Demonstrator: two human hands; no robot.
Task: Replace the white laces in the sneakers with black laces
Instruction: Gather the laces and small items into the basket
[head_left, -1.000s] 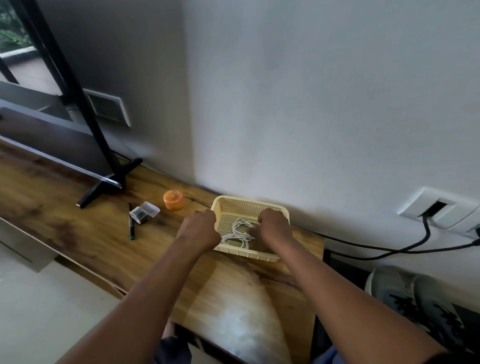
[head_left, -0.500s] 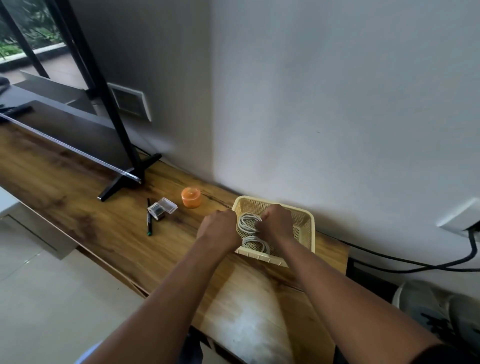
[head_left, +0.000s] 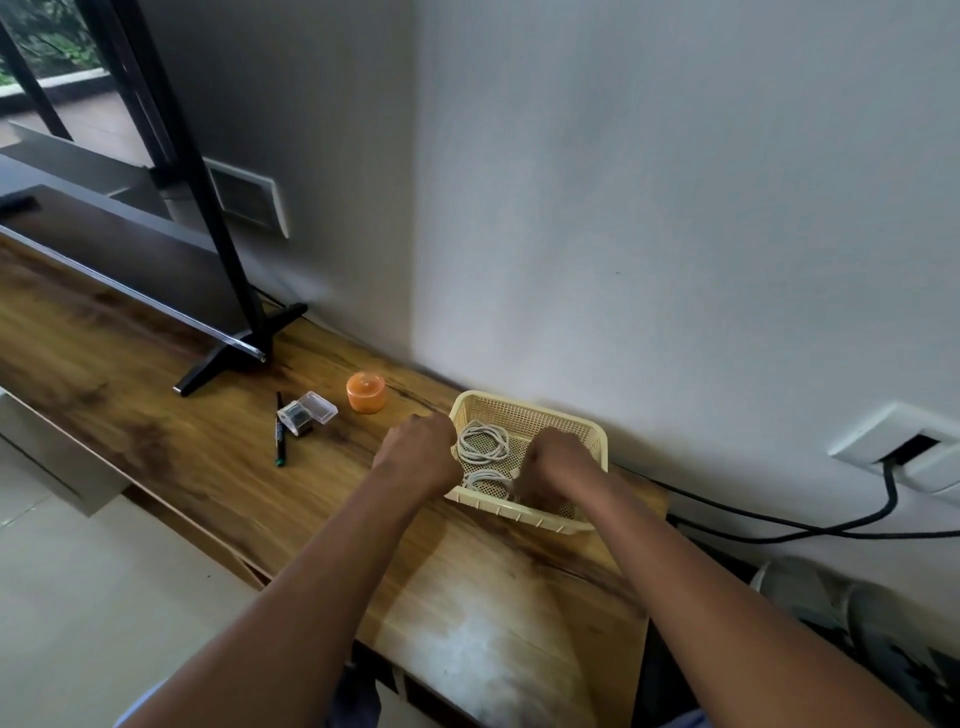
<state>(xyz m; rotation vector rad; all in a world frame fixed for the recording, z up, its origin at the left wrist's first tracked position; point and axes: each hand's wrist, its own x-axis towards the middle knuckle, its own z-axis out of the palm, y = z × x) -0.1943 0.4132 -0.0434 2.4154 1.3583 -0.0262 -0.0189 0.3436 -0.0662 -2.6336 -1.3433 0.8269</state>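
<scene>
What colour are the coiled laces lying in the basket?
White. The coiled laces lie in the pale yellow basket; the head view shows them clearly.

The fingers of the left hand (head_left: 418, 454) are curled out of sight at the 9 o'clock rim of the cream perforated plastic basket (head_left: 597, 434); whether they grip it cannot be told. The right hand (head_left: 558, 467) covers the basket's 4 o'clock corner, hiding its fingers and the end of the nearer coil of white laces (head_left: 485, 480). The grey sneakers (head_left: 852, 629) at 4 o'clock are blurred and cut by the frame edge. The contents of the small clear plastic box (head_left: 306, 413) are too small to identify.
</scene>
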